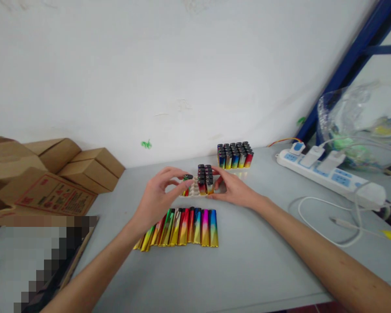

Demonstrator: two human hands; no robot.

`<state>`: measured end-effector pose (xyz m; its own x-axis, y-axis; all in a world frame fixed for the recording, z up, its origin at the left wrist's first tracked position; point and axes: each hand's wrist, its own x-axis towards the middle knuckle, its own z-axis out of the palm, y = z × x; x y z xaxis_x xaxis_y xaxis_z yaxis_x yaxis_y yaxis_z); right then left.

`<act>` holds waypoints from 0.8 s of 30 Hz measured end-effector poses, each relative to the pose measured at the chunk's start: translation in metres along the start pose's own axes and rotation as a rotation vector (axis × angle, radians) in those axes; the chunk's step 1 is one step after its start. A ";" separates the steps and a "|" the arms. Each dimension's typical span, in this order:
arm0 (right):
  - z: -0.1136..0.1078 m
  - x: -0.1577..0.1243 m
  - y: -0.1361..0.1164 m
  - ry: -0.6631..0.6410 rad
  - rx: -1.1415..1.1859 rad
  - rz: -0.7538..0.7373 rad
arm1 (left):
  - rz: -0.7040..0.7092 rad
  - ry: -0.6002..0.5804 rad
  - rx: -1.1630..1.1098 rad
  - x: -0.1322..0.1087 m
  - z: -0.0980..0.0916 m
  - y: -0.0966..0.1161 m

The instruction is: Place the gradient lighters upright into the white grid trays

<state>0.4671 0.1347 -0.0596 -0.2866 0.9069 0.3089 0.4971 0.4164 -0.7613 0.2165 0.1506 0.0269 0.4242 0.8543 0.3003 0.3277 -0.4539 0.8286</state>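
Between my hands on the grey table sits a pale tray [194,188] with two columns of upright black-topped lighters [205,179] at its right part. My left hand [163,191] pinches a lighter [187,184] with a black top and green and red body, over the left part of the tray. The fingers of my right hand [230,187] are bent against the right side of the standing lighters. Nearer to me lies a row of shiny multicoloured lighters [184,228], flat and side by side, partly behind my left hand and wrist.
A block of upright lighters [235,155] stands by the wall. Cardboard boxes [84,174] are at the left. On the right lie a white power strip [332,174] with plugs and a looped white cable [301,213]. A clear plastic bag [348,117] is behind the strip.
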 end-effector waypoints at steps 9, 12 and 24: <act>0.000 0.000 0.001 0.001 -0.016 -0.016 | -0.007 -0.093 0.163 0.045 -0.001 -0.022; 0.000 0.000 0.002 0.004 -0.030 -0.002 | 0.017 -0.130 0.209 0.056 0.002 -0.030; -0.001 0.000 0.003 0.007 0.028 0.047 | 0.045 -0.277 0.164 0.065 0.010 -0.046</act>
<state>0.4692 0.1357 -0.0616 -0.2576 0.9260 0.2760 0.4867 0.3711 -0.7909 0.2372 0.2244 0.0038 0.6475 0.7413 0.1768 0.4250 -0.5438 0.7236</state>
